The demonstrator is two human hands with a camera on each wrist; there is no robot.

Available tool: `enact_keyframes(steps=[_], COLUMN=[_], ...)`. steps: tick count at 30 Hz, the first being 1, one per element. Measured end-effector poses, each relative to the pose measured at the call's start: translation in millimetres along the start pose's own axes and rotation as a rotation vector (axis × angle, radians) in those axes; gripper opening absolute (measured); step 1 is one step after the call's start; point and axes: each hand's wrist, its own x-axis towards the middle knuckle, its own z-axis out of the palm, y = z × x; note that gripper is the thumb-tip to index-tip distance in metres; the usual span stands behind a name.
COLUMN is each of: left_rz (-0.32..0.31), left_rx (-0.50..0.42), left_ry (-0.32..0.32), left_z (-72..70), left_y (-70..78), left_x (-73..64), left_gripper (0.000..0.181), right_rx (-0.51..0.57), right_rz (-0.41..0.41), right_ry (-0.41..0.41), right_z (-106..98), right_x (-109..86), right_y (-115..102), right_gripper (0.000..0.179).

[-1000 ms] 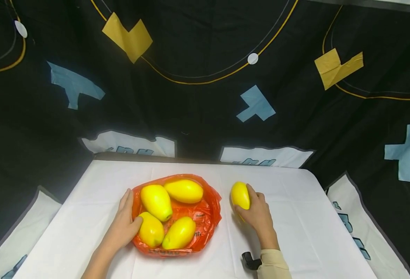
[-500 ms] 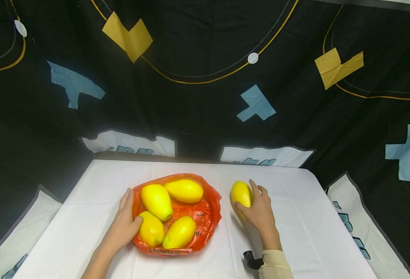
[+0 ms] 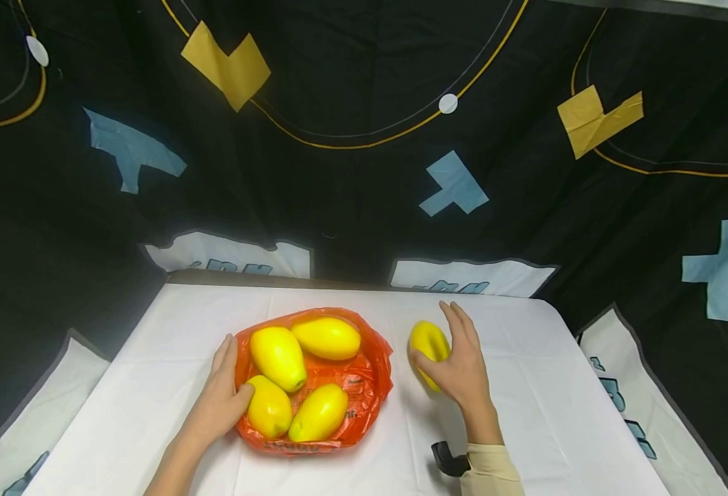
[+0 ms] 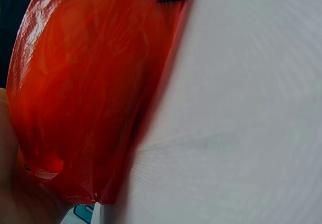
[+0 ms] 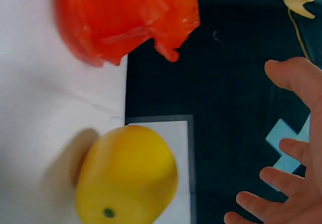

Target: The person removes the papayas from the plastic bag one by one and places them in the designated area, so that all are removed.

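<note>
An orange-red plastic bag (image 3: 370, 372) stands with its mouth spread, holding several yellow mangoes (image 3: 317, 413). At its left side my left hand (image 3: 217, 399) holds the rim, thumb over the edge and fingers along the outside; the left wrist view shows the bag's wall (image 4: 95, 83) close up. A single mango (image 3: 428, 344) lies on the white table to the right of the bag. Just above and right of it is my right hand (image 3: 459, 365), fingers extended and thumb spread. The right wrist view shows that mango (image 5: 128, 176) apart from the fingers.
White cloth covers the table (image 3: 525, 386). A black device (image 3: 449, 460) sits by the right sleeve (image 3: 494, 468). Behind the table hangs a black curtain (image 3: 351, 207) with blue and gold patches.
My right hand has let go of the single mango and lifted off, its fingers straightening. The mango now rests on the table. The left hand and the bag have stayed put.
</note>
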Motion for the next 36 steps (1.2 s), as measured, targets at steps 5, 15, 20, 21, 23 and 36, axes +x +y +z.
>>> enact_keyframes(steps=[5, 15, 20, 21, 23, 36], left_rz=[-0.001, 0.008, 0.013, 0.014, 0.011, 0.010], left_rx=[0.000, -0.013, -0.021, -0.020, -0.017, -0.014], left_ry=[-0.005, -0.001, 0.000, 0.002, 0.002, -0.010], left_z=[0.4, 1.3, 1.1, 1.2, 0.8, 1.0], left_y=[-0.2, -1.3, -1.8, -1.8, -1.6, -1.1], left_x=[0.2, -0.6, -0.5, -0.6, -0.5, -0.9], left_gripper=[0.084, 0.084, 0.083, 0.083, 0.083, 0.085], right_rx=[0.002, 0.050, 0.068, 0.074, 0.088, 0.195], right_rz=[-0.028, -0.065, -0.068, -0.075, -0.088, -0.111], right_ry=[-0.018, -0.031, -0.041, -0.046, -0.053, -0.135], right_z=[-5.7, -6.4, -4.0, -3.2, -1.6, 10.6], right_x=[1.9, 3.7, 2.8, 2.3, 1.7, -6.6], right_y=[-13.0, -29.8, -38.6, -40.0, -42.8, -62.2], right_gripper=[0.098, 0.104, 0.104, 0.103, 0.102, 0.098])
